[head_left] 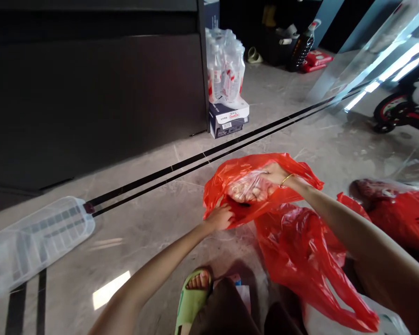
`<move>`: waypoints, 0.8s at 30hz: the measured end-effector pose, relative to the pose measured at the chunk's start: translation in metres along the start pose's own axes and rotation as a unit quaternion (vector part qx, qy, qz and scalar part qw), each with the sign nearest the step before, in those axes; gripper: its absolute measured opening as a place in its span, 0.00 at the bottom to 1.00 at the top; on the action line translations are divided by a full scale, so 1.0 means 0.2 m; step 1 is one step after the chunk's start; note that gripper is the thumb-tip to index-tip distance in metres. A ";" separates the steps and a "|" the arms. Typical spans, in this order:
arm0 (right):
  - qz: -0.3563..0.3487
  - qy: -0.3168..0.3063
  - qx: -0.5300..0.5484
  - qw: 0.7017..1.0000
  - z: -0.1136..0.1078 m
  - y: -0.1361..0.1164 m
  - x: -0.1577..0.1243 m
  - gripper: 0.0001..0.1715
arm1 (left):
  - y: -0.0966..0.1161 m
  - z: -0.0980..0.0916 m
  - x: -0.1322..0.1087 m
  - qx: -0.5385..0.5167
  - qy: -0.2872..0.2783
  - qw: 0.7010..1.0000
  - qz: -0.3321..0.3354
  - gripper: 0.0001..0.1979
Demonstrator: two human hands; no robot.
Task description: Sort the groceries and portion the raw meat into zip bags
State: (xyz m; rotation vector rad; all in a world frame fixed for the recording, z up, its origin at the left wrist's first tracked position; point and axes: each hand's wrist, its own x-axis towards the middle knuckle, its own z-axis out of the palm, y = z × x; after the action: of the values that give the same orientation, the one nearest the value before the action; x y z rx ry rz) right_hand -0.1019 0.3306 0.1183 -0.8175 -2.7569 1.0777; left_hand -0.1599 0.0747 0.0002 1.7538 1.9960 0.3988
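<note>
A red plastic bag (237, 174) is held open above the floor in the middle of the head view. My left hand (220, 217) pinches its lower left edge. My right hand (275, 174), with a gold bangle on the wrist, reaches into the bag's mouth and grips a clear plastic bag of pale round food pieces (248, 187). A second red bag (300, 251) lies crumpled on the floor just below and to the right.
A clear plastic tray with compartments (38, 239) lies on the marble floor at left. A pack of water bottles (225, 70) stands on a box (228, 118) beside a dark cabinet (91, 93). More red bags (401, 214) sit at right. My foot in a green sandal (193, 295) is below.
</note>
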 end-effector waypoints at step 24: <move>-0.076 -0.099 0.256 0.959 0.24 -0.61 -0.59 0.16 | -0.25 -0.10 -0.59 -0.472 0.401 0.746 -0.247 0.25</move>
State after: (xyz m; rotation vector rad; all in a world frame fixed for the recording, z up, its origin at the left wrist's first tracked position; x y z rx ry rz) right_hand -0.0689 0.1665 0.1756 -0.4377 -2.4329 1.8072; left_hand -0.2025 -0.0478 0.0082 0.3651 1.9948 1.7991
